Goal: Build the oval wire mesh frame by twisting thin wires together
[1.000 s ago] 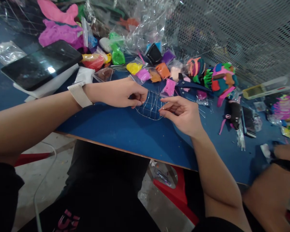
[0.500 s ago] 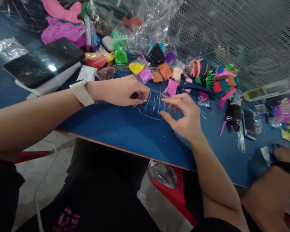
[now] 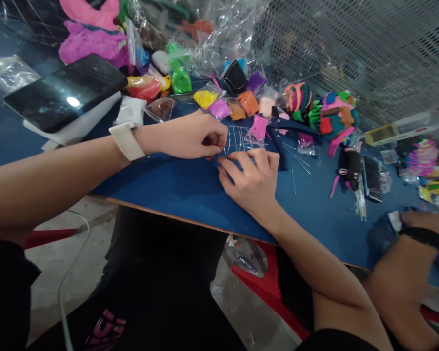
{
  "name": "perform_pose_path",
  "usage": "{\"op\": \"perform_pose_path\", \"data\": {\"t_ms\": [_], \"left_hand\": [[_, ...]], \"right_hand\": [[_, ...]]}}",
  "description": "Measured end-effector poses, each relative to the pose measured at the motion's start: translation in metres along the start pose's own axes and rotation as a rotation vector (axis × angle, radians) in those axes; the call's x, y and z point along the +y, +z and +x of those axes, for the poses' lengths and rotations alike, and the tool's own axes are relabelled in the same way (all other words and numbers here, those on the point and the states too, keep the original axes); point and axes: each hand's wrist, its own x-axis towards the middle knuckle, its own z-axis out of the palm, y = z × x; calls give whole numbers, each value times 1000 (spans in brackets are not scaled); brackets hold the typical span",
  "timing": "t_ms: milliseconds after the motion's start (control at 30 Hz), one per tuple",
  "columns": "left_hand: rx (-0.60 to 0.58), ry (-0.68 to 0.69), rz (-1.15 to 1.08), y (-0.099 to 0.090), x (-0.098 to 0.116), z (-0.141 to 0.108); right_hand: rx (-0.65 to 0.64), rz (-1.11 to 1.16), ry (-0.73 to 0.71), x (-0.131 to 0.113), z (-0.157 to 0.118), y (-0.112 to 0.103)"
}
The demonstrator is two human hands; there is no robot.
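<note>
**Right hand (image 3: 251, 181) shifted along the wire mesh (image 3: 239, 139)**

I find the right hand moved from the mesh's right end to its near side, fingertips close beside the left hand (image 3: 197, 135). In my judgement, handling now centres on the left end, leaving the right end apparently unheld. The left grip is closed, thumb to forefinger, on that left end. The right grip is half curled; I cannot tell whether it pinches any wire. The mesh is inward of the worktop's (image 3: 183, 195) near edge, just beside the pink packet (image 3: 258, 129); contact with the surface is unconfirmed.
</note>
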Motion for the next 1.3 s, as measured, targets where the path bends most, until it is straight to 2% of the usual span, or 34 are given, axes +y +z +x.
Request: {"op": "perform_pose_path", "data": {"t_ms": [233,533,733,967,1100,1300], "left_hand": [[61,-12,-67,2,1,2],[109,-37,-209,-9,14,0],[52,-37,-211,-8,19,-2],[104,-56,-328,-2,22,-3],[124,-75,-420,-1,23,-2],[144,-78,-434,3,21,-1]], "right_hand": [[-90,15,137,1,8,4],[18,-33,16,6,8,-1],[8,98,83,10,7,-4],[38,133,100,15,9,-13],[38,204,100,19,8,-8],[22,236,116,22,7,-4]]}}
